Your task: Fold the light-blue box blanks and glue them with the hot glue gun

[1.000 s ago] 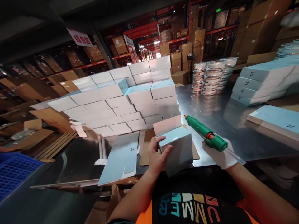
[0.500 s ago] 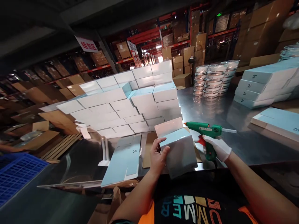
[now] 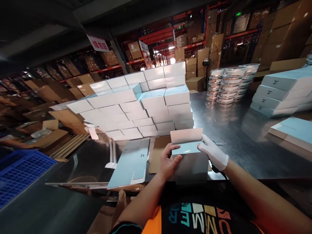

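Note:
A small light-blue and grey cardboard box point(image 3: 191, 165) with a raised flap stands tilted at the table's near edge. My bare left hand point(image 3: 169, 162) grips its left side, fingers on the blue face and thumb in front. My right hand point(image 3: 215, 154), in a white glove, pinches the box's upper right edge. Behind that hand lies a green glue gun point(image 3: 215, 169), mostly hidden; its glue stick point(image 3: 219, 145) pokes out to the right. Left of the box are a brown cardboard sheet point(image 3: 156, 159) and a flat blue box blank point(image 3: 130, 162).
A wall of stacked white boxes point(image 3: 136, 113) rises behind my hands. Stacks of clear-lidded round containers point(image 3: 229, 86) stand back right, near blue-topped boxes point(image 3: 275, 94) and more flat blanks point(image 3: 294, 130). A blue crate point(image 3: 24, 175) is at the left, below the metal table point(image 3: 234, 130).
My right hand has let go of the glue gun, which now lies on the table, and has moved left onto the box edge. My left hand still holds the box, now turned more upright.

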Demonstrator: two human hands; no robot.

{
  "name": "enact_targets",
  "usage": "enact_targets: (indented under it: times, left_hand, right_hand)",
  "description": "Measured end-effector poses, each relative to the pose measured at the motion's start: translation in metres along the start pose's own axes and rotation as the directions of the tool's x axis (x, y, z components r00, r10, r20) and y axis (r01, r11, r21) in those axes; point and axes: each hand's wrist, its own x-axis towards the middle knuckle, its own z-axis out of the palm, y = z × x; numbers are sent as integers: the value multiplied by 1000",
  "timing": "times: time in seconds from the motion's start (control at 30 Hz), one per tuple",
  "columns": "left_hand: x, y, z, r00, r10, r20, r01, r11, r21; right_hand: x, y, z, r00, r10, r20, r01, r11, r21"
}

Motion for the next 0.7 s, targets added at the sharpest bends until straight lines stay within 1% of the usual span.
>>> enact_targets:
  times: [0.03, 0.1, 0.2, 0.23, 0.27, 0.33, 0.4, 0.43, 0.5, 0.57, 0.63, 0.7]
  left_hand:
    - [-1, -4, 1, 1000, 29, 9, -29, 1000, -2]
    - [-2, -11, 2, 996, 91, -20, -91, 996, -14]
    - [0, -16, 1, 977, 185, -103, -196, 974, -116]
    - [1, -16, -2, 971, 215, -101, -228, 964, -137]
    - [3, -15, -5, 966, 250, -61, -256, 958, -129]
    - [9, -10, -13, 944, 313, 108, -309, 950, -52]
    - [15, -5, -22, 892, 354, 279, -370, 929, 4]
    - [17, -3, -25, 867, 380, 324, -402, 915, 4]
    - [19, -1, -27, 841, 426, 332, -448, 894, -13]
    - [18, -1, -27, 839, 440, 319, -462, 887, -6]
    - [16, -2, -27, 846, 423, 324, -452, 892, 19]
    - [16, 0, -29, 841, 421, 340, -459, 888, 36]
  right_hand:
    - [1, 0, 2, 999, -17, 40, 17, 1000, 12]
    - [0, 9, -1, 991, -64, 119, 60, 998, 34]
    - [-6, 29, -13, 967, -202, 157, 204, 979, 8]
    - [-10, 33, -16, 953, -251, 170, 254, 967, 3]
    - [-13, 36, -18, 939, -291, 184, 295, 956, 7]
    - [-21, 33, -18, 906, -353, 232, 354, 934, 36]
    - [-24, 25, -17, 870, -405, 283, 405, 912, 61]
    - [-25, 20, -16, 853, -429, 297, 430, 900, 66]
    - [-23, 12, -16, 828, -459, 322, 464, 884, 67]
    - [-21, 8, -18, 819, -470, 330, 478, 876, 62]
    - [-21, 8, -20, 818, -475, 326, 482, 874, 63]
    - [-23, 12, -21, 828, -459, 321, 469, 882, 52]
